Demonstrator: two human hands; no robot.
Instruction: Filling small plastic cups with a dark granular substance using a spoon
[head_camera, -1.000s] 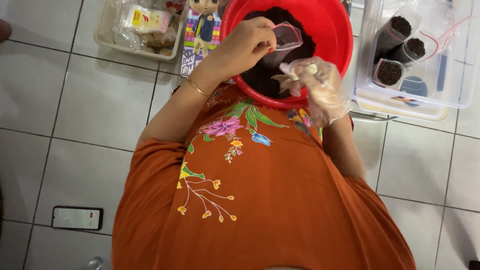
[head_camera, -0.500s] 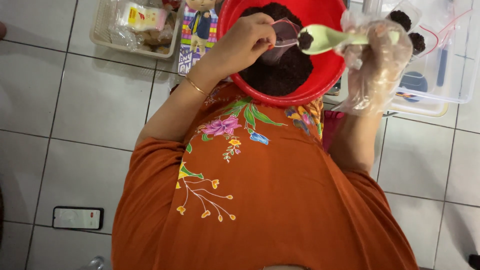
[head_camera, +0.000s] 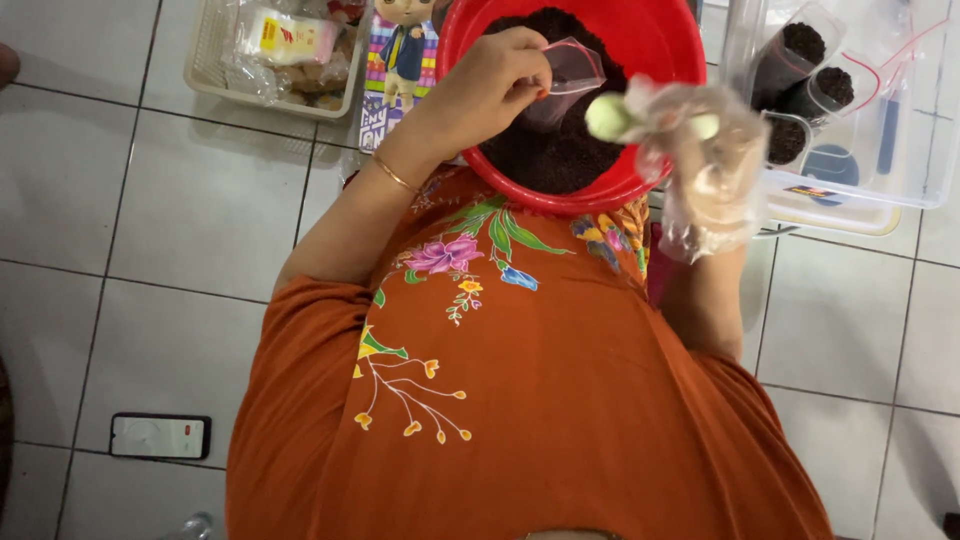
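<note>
A red bowl (head_camera: 660, 40) of dark crumbly mixture rests in front of me, over my orange flowered dress. My left hand (head_camera: 490, 90), bare and with a thin gold bangle at the wrist, pinches a small clear plastic cup (head_camera: 575, 75) above the mixture. My right hand (head_camera: 705, 165) wears a loose clear plastic glove and grips a pale green spoon (head_camera: 608, 117) whose bowl points toward the cup at the red bowl's right rim.
A clear plastic tub (head_camera: 870, 190) at right holds filled small cups (head_camera: 800, 55) of dark mixture. A white basket (head_camera: 215, 85) with wrapped packets stands top left, a colourful cartoon-figure pack (head_camera: 395, 60) beside it. A phone (head_camera: 160, 437) lies on the tiled floor at lower left.
My right hand lifted the spoon up out of the bowl to the right, then came back down toward the cup. My left hand kept the cup over the bowl.
</note>
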